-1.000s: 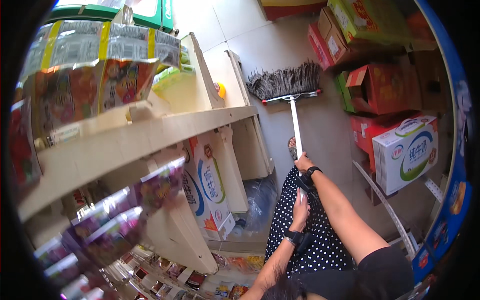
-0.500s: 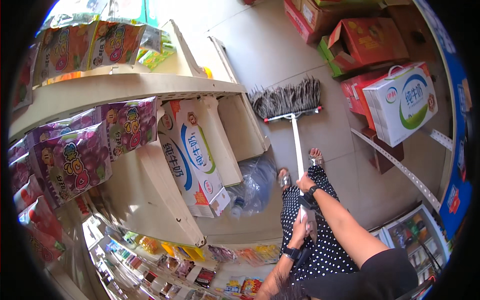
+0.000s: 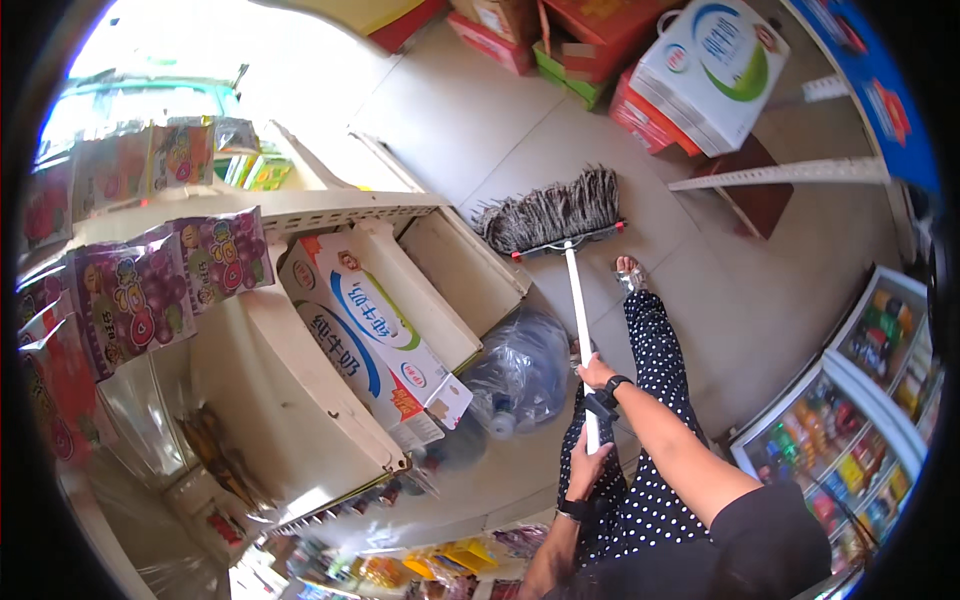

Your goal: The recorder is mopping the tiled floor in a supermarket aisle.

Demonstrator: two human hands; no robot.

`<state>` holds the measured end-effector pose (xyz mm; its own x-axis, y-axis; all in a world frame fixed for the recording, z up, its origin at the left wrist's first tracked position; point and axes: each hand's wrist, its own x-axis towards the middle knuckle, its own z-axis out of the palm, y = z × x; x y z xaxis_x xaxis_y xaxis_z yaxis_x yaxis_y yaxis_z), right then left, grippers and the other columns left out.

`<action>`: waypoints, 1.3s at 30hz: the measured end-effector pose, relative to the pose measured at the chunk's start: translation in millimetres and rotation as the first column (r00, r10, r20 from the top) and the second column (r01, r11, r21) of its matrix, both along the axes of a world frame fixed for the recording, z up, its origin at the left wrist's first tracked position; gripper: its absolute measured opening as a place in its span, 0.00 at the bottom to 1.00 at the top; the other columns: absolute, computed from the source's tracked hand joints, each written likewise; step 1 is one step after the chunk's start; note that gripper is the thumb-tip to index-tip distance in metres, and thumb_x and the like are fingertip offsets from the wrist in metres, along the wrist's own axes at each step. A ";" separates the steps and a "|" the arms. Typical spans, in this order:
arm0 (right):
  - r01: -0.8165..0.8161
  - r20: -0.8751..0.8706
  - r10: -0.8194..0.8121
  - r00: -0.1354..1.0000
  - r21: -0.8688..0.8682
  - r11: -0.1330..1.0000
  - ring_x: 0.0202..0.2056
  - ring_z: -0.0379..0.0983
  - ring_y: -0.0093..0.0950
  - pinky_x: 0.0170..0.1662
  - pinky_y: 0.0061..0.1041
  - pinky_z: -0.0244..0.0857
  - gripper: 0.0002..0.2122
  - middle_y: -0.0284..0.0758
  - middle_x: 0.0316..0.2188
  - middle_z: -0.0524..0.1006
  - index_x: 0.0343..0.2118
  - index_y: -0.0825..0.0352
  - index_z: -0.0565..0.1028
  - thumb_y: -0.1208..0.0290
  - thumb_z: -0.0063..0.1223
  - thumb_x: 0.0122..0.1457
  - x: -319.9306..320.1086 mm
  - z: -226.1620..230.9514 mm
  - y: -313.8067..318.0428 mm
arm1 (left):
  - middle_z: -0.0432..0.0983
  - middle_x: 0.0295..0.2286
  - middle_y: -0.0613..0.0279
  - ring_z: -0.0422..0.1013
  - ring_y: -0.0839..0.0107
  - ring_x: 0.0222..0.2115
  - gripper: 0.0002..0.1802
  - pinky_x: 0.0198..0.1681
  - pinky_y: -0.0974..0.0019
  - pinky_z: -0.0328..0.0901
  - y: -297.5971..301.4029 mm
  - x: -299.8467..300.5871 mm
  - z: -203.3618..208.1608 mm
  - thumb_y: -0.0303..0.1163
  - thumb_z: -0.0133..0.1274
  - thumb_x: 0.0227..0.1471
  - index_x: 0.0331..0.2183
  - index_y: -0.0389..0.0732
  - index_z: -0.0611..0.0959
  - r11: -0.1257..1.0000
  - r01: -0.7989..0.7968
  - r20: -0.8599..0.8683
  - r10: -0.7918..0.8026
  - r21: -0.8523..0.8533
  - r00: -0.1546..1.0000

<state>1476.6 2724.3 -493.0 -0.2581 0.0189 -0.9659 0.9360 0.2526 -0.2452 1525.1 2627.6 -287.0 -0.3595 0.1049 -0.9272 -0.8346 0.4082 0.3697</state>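
A mop [image 3: 577, 300] with a white pole and a wide, dark grey shaggy head lies out ahead of me, its head resting on the tiled floor. Closed around the pole partway down is my right hand [image 3: 598, 372], a black band on its wrist. My left hand [image 3: 587, 468] grips the pole's near end, also with a dark band at the wrist. A black fitting [image 3: 601, 404] shows on or beside the pole between the two hands. The mop head lies just beyond my feet, close to the shelf's corner.
On the left, a cream shelf unit [image 3: 300, 212] holds purple snack bags [image 3: 130, 300] and a white-and-blue carton [image 3: 350, 325]. Beside it, a large clear plastic bottle [image 3: 520, 372] lies on the floor. Stacked boxes [image 3: 705, 75] stand far right, near a perforated metal bar [image 3: 780, 178]. Glass-fronted coolers [image 3: 830, 430] stand lower right.
My view has turned and moved, so the boxes sit higher and more of the coolers shows. My feet are farther apart. Both hands keep hold of the mop.
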 end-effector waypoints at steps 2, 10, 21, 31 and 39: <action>0.126 -0.077 -0.127 0.989 -0.017 0.992 0.47 0.61 0.47 0.52 0.35 0.53 0.36 0.59 0.45 0.62 0.51 0.79 0.42 0.56 0.40 0.49 13.2 -5.5 -3.0 | 0.61 0.13 0.73 0.55 0.83 0.09 0.36 0.09 0.78 0.49 -11.7 5.8 -10.2 0.22 0.52 0.40 0.53 0.47 0.60 0.997 0.080 0.001 -0.080 -0.005 0.997; 0.459 -0.162 -0.471 0.867 -0.110 0.882 0.47 0.61 0.46 0.50 0.33 0.56 0.34 0.62 0.44 0.61 0.47 0.84 0.48 0.57 0.41 0.49 43.8 14.4 -76.3 | 0.66 0.17 0.69 0.60 0.80 0.13 0.35 0.13 0.76 0.56 -94.1 -5.1 -1.4 0.20 0.48 0.35 0.51 0.42 0.63 0.910 0.414 -0.026 -0.415 -0.031 0.909; 0.896 -0.036 -0.971 0.238 -0.378 0.233 0.25 0.68 0.32 0.24 0.31 0.64 0.26 0.45 0.26 0.68 0.40 0.78 0.55 0.60 0.49 0.49 42.3 1.8 -145.9 | 0.69 0.40 0.63 0.63 0.77 0.40 0.39 0.42 0.76 0.58 -119.9 -86.2 11.2 0.16 0.52 0.30 0.50 0.37 0.64 0.452 0.887 -0.055 -0.892 -0.091 0.448; 0.741 -0.040 -0.905 -0.423 -0.591 -0.320 0.20 0.72 0.37 0.19 0.33 0.68 0.25 0.46 0.24 0.68 0.41 0.75 0.47 0.64 0.47 0.52 96.7 -24.5 -6.0 | 0.73 0.33 0.51 0.70 0.67 0.34 0.39 0.37 0.68 0.63 70.8 -65.8 -1.0 0.23 0.55 0.30 0.50 0.42 0.65 -0.168 0.951 -0.247 -0.940 -0.260 -0.233; 0.703 0.137 -0.865 -0.483 -0.528 -0.476 0.22 0.72 0.39 0.21 0.40 0.71 0.21 0.49 0.27 0.65 0.36 0.74 0.46 0.63 0.40 0.54 207.5 2.7 168.8 | 0.72 0.31 0.45 0.71 0.58 0.32 0.37 0.35 0.65 0.63 239.8 30.1 -3.0 0.23 0.51 0.31 0.50 0.40 0.64 -0.419 0.842 -0.189 -0.846 -0.340 -0.498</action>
